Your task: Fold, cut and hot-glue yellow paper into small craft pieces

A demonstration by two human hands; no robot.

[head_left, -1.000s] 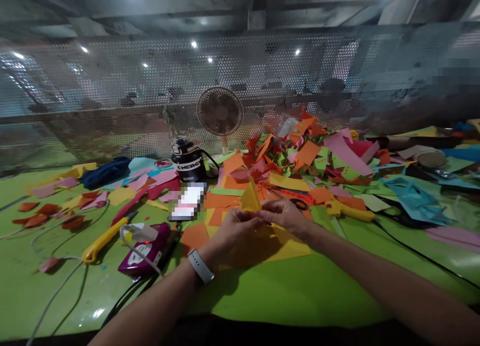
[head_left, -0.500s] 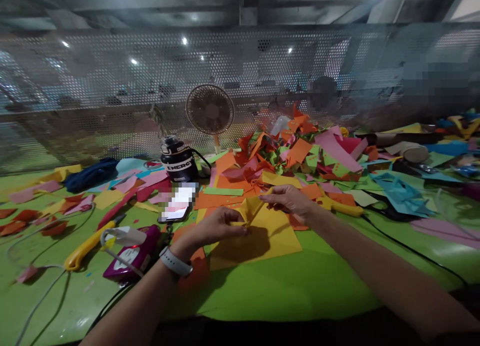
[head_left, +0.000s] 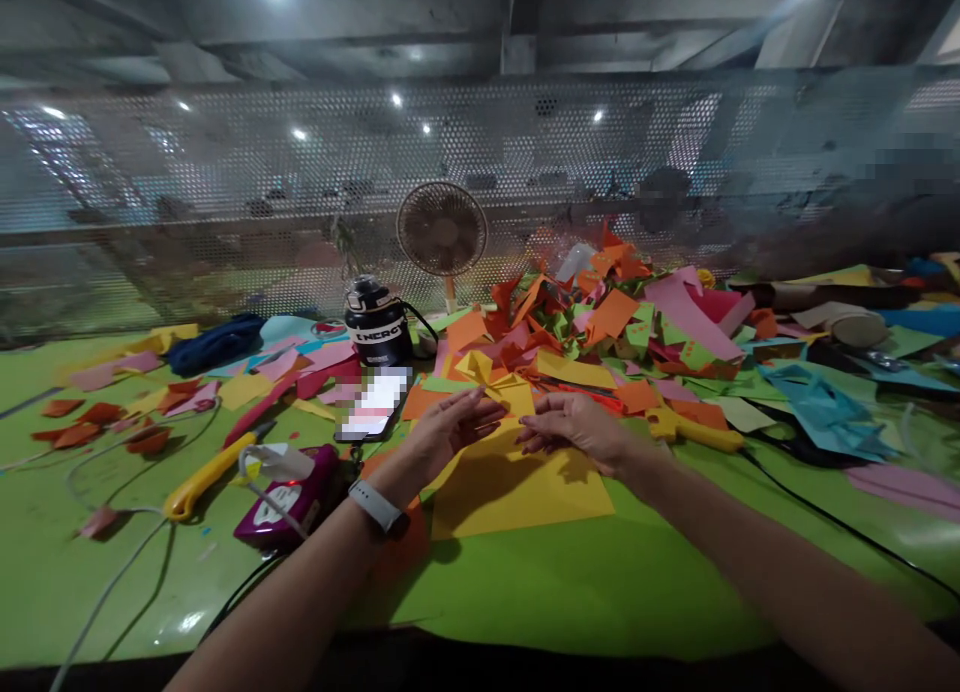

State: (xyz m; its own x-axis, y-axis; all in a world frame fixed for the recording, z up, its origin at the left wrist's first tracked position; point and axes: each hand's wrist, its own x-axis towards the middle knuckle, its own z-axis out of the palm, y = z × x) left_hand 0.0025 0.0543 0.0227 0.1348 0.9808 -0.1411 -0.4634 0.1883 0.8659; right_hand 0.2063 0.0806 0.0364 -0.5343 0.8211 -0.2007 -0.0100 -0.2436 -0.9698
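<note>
My left hand (head_left: 454,430), a white watch on its wrist, hovers with fingers stretched out and nothing in them. Facing it is my right hand (head_left: 574,427), fingers loosely bent and apart, also without anything in its grasp. Just past the fingertips, a folded yellow paper piece (head_left: 491,374) lies at the front of the scrap pile. Below both hands, a flat yellow paper sheet (head_left: 525,502) rests on the green table (head_left: 570,592), with the hands' shadow across it. Orange paper shows under the sheet's left side.
A heap of coloured paper (head_left: 615,302) sits beyond my hands, near a small fan (head_left: 442,230). Left of it stand a black bottle (head_left: 377,324) and a phone (head_left: 375,404). A purple box (head_left: 289,502), a yellow-handled tool (head_left: 206,482) and a corded yellow tool (head_left: 697,432) lie around.
Both hands have let go of the folded yellow paper, which now lies beyond them, and their fingers have spread. The whole view has shifted slightly.
</note>
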